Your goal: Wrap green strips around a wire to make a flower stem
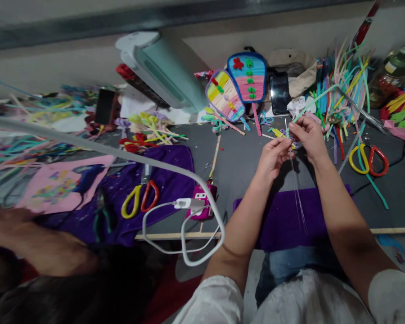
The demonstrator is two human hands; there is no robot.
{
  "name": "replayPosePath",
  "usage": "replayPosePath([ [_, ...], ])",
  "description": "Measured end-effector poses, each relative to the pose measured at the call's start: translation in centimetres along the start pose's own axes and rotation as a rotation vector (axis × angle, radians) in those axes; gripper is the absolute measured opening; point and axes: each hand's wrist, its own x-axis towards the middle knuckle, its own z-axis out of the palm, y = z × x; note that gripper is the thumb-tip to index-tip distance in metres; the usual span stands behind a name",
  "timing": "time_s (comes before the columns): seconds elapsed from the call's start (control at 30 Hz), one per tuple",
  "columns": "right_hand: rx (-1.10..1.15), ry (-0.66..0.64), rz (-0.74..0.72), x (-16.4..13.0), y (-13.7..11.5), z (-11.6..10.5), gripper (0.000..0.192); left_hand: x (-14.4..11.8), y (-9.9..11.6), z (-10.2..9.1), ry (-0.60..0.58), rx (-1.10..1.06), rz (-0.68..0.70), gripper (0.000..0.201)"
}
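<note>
My left hand (275, 155) pinches a small bundle of thin wires (299, 204) whose long ends hang down toward my lap. At the top of the bundle are small yellow and purple pieces (277, 132), partly hidden by my fingers. My right hand (308, 137) is closed close beside it on a mint-green pipe cleaner (319, 98), which slants up to the right. Both hands meet above the grey table (246, 166), over the far side of a folded purple cloth (290, 216).
Scissors (369, 161) lie right, near a pile of pipe cleaners (349, 90). Two decorated fans (247, 78) and a phone (279, 93) stand behind. A white cable (175, 168) crosses left to a magenta power strip (202, 204). A co-worker's arm (37, 243) is at far left.
</note>
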Motion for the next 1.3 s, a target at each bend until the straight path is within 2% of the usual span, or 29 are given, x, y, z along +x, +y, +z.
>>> replayPosePath([
  [0.27, -0.009, -0.058, 0.015, -0.18, -0.28, -0.16, 0.033, -0.16, -0.03, 0.09, 0.034, 0.071, 0.054, 0.021],
  [0.47, 0.073, -0.117, 0.09, -0.41, -0.28, 0.05, 0.033, -0.45, 0.05, 0.44, -0.062, -0.042, 0.015, 0.021],
  [0.57, 0.097, -0.148, 0.104, -0.63, -0.37, 0.41, 0.036, -0.7, 0.11, 0.67, -0.068, -0.071, -0.026, 0.02],
  [0.7, 0.014, -0.082, 0.035, -0.53, -0.16, 0.55, 0.037, -0.65, 0.15, 0.59, -0.05, -0.032, -0.057, 0.024],
  [0.83, -0.192, 0.018, -0.08, -0.18, 0.38, -0.02, 0.03, -0.44, -0.05, 0.5, 0.01, 0.126, 0.052, 0.028],
  [1.03, -0.402, 0.044, -0.121, -0.46, 0.33, -0.08, 0.023, -0.56, -0.31, 0.87, 0.131, 0.38, 0.301, 0.022],
  [1.17, -0.348, 0.032, -0.131, -0.43, 0.25, 0.29, 0.025, -0.8, 0.1, 0.85, 0.135, 0.372, 0.283, 0.021],
  [1.3, -0.153, 0.005, -0.087, -0.22, 0.16, 0.42, 0.03, -0.82, 0.54, 0.55, 0.074, 0.239, 0.192, 0.02],
])
